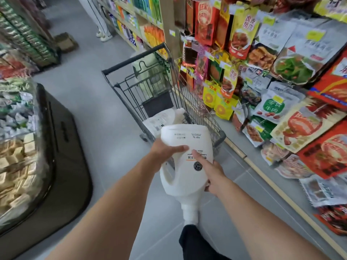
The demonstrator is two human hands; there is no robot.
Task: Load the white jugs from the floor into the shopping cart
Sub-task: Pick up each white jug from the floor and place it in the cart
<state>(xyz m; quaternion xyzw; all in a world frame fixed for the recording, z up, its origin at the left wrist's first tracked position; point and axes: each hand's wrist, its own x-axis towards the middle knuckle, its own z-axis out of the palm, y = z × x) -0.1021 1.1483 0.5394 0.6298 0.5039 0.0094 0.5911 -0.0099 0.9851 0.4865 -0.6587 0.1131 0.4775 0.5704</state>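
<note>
I hold a large white jug (185, 171) in the air with both hands, its cap pointing back toward me and its base toward the cart. My left hand (167, 150) grips the jug's left side near the base. My right hand (214, 175) presses its right side, index finger stretched over the label. The dark wire shopping cart (189, 102) stands just beyond the jug, near the right-hand shelves. Another white jug (165, 119) lies inside the cart's basket, partly hidden by the held one.
Hanging snack packets (281, 91) fill the racks on the right, close to the cart. A dark chest display (56, 156) with packaged goods stands on the left. A person's legs (101, 21) and a cardboard box (65, 42) are far down the grey-tiled aisle.
</note>
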